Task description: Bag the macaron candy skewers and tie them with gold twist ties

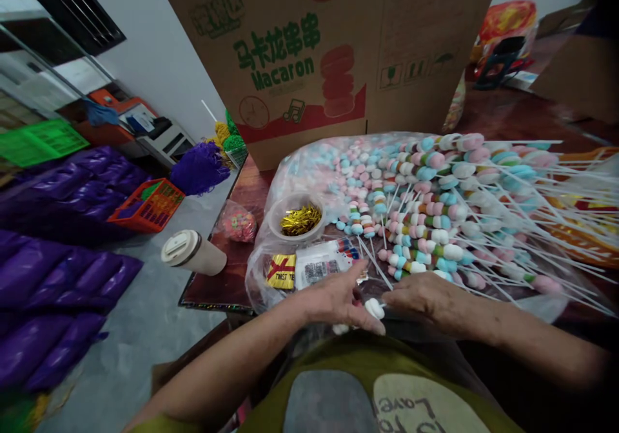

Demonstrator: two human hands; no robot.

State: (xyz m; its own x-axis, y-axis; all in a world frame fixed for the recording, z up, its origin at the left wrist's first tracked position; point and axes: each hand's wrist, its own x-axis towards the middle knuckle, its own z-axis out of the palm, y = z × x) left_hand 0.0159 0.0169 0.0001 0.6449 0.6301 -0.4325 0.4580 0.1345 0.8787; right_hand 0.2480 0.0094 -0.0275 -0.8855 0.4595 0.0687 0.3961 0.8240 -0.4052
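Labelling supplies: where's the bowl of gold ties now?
Head view, left of centre: the bowl sits beyond the yellow TWIST TIE packet, in front of the Macaron carton, left of the marshmallow skewers.

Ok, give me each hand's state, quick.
Left hand: thumb and forefinger spread beside a puffy white round sweet; grip unclear.
Right hand: fingertips near it; grip cannot be told.

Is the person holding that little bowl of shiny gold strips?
No, the bowl stands beyond the left hand, and neither that hand nor the right hand touches it.
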